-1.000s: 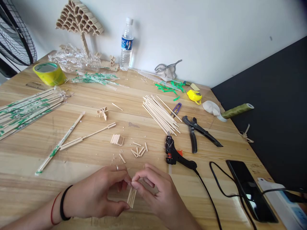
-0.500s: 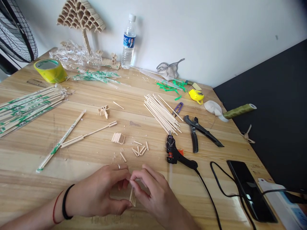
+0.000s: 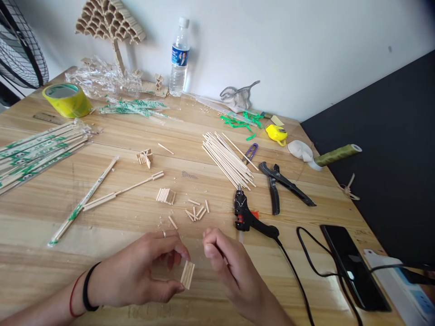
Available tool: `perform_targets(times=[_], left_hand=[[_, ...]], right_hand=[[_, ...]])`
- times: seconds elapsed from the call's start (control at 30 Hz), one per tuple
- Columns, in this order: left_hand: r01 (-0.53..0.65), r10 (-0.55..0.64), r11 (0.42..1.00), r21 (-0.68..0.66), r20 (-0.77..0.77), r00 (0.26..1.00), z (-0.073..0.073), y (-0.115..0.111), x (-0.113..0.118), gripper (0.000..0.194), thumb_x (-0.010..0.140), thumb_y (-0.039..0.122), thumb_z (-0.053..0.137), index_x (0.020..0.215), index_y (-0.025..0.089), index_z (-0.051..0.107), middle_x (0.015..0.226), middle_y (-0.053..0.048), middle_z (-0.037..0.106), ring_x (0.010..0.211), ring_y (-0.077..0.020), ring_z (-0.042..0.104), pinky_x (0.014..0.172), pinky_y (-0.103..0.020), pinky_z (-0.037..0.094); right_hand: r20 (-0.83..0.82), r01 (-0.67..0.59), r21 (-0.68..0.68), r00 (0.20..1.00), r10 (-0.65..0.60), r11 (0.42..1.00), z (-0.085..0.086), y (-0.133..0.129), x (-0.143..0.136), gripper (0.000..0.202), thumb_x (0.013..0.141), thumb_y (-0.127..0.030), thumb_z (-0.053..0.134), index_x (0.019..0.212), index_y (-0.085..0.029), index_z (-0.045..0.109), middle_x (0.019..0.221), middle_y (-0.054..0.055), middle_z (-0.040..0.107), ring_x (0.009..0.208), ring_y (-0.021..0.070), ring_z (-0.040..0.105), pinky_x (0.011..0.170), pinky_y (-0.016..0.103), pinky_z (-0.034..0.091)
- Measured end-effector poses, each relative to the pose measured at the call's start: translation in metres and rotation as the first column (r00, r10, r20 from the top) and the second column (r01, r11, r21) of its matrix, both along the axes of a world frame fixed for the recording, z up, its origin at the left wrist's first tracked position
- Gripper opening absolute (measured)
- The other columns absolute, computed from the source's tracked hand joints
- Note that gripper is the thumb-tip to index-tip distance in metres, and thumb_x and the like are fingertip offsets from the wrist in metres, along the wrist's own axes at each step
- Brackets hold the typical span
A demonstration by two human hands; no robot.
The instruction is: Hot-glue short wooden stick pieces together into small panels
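My left hand (image 3: pixel 149 267) holds a small panel of short wooden sticks (image 3: pixel 187 275) by its edges, between thumb and index finger. A ring is on one finger, and a black band circles the wrist. Just right of the panel, apart from it, is my right hand (image 3: pixel 227 262), its fingers curled and pressed together; whatever they may hold is too small to make out. Beyond the hands lie several loose short sticks (image 3: pixel 200 213) and a small stick block (image 3: pixel 166 196). The black glue gun (image 3: pixel 242 210) rests to their right.
Long sticks (image 3: pixel 227 158), black cutters (image 3: pixel 274 188) and purple snips (image 3: pixel 251 151) lie centre right. A phone (image 3: pixel 353 267) and cables are at right. Wrapped sticks (image 3: pixel 41 154) and yellow tape (image 3: pixel 68 102) sit left. A water bottle (image 3: pixel 179 59) stands at the back.
My right hand has come away from the stick panel and moved right, its fingers now curled. The panel stays in my left hand and shows more fully. The view has shifted slightly.
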State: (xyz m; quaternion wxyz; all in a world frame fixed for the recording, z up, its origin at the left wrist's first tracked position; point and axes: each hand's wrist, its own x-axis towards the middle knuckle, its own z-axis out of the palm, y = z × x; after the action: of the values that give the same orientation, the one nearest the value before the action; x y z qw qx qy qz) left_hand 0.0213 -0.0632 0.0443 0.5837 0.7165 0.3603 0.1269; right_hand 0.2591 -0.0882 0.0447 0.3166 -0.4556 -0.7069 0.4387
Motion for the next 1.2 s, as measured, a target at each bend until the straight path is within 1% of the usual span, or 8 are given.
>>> perform_targets(times=[0.1,0.27,0.57,0.73,0.83,0.97,1.1,1.2], left_hand=[[0.004,-0.005,1.000,0.008,0.003,1.000,-0.001,-0.001,-0.001,0.026,0.082,0.021,0.076,0.107,0.020,0.069,0.085,0.001,0.067,0.076,-0.0156,0.059,0.073,-0.026,0.047],[0.007,-0.007,1.000,0.001,-0.033,0.999,-0.001,-0.002,0.000,0.021,0.082,0.023,0.076,0.102,0.020,0.069,0.086,0.001,0.068,0.075,-0.0161,0.059,0.071,-0.026,0.047],[-0.007,0.008,1.000,0.019,-0.046,0.999,-0.004,-0.003,0.002,0.017,0.081,0.022,0.076,0.095,0.019,0.068,0.080,0.002,0.065,0.071,-0.0153,0.056,0.066,-0.025,0.043],[0.016,-0.016,1.000,0.016,-0.023,1.000,-0.003,-0.002,0.002,0.019,0.082,0.021,0.075,0.100,0.020,0.069,0.085,0.001,0.069,0.075,-0.0154,0.058,0.071,-0.025,0.046],[0.006,-0.006,1.000,-0.018,0.010,1.000,-0.003,-0.001,0.001,0.022,0.086,0.025,0.074,0.107,0.020,0.069,0.086,0.000,0.069,0.074,-0.0151,0.058,0.069,-0.025,0.047],[-0.036,0.037,0.998,-0.056,0.015,0.999,-0.004,-0.002,-0.001,0.023,0.088,0.029,0.074,0.107,0.021,0.066,0.086,0.001,0.066,0.075,-0.0151,0.058,0.069,-0.025,0.048],[-0.056,0.058,0.995,-0.080,0.025,0.998,-0.005,-0.002,-0.003,0.023,0.088,0.029,0.075,0.108,0.021,0.066,0.088,0.000,0.065,0.078,-0.0158,0.059,0.073,-0.026,0.049],[-0.050,0.058,0.990,-0.132,0.055,0.997,-0.004,-0.001,-0.003,0.022,0.089,0.028,0.074,0.108,0.021,0.068,0.086,0.000,0.065,0.077,-0.0157,0.059,0.072,-0.026,0.050]], right_hand=[[0.040,0.000,0.064,0.999,-0.003,0.998,-0.001,0.002,-0.003,0.021,0.109,-0.025,0.053,0.089,-0.022,0.060,0.076,-0.003,0.059,0.066,0.0128,0.054,0.061,0.025,0.042],[-0.014,-0.009,0.223,1.000,0.013,0.975,-0.008,0.003,-0.008,0.011,0.104,-0.018,0.065,0.095,-0.020,0.070,0.081,0.002,0.071,0.071,0.0145,0.066,0.066,0.025,0.051],[0.216,-0.111,0.381,0.976,0.029,0.918,-0.009,-0.001,-0.015,0.017,0.101,-0.005,0.057,0.092,-0.020,0.061,0.077,0.003,0.067,0.067,0.0170,0.061,0.062,0.027,0.048],[0.200,-0.106,0.294,0.979,0.048,0.950,-0.009,-0.002,-0.016,0.017,0.101,-0.007,0.050,0.093,-0.022,0.055,0.079,0.001,0.062,0.067,0.0156,0.058,0.062,0.025,0.046],[0.098,-0.071,0.122,0.993,0.059,0.990,-0.006,-0.001,-0.012,0.014,0.101,-0.014,0.050,0.091,-0.024,0.052,0.079,-0.002,0.057,0.067,0.0141,0.055,0.062,0.024,0.045],[-0.030,-0.002,-0.063,1.000,0.000,0.998,0.001,0.002,-0.003,0.017,0.107,-0.027,0.046,0.090,-0.024,0.050,0.078,-0.003,0.050,0.067,0.0142,0.049,0.061,0.025,0.041],[-0.107,0.047,-0.083,0.993,-0.055,0.995,0.001,0.004,0.003,0.030,0.113,-0.037,0.038,0.086,-0.024,0.046,0.078,-0.003,0.045,0.069,0.0154,0.045,0.063,0.027,0.040],[-0.085,0.035,-0.032,0.996,-0.038,0.999,-0.001,0.006,0.002,0.033,0.112,-0.037,0.044,0.084,-0.023,0.050,0.075,-0.003,0.048,0.068,0.0145,0.047,0.063,0.027,0.039]])
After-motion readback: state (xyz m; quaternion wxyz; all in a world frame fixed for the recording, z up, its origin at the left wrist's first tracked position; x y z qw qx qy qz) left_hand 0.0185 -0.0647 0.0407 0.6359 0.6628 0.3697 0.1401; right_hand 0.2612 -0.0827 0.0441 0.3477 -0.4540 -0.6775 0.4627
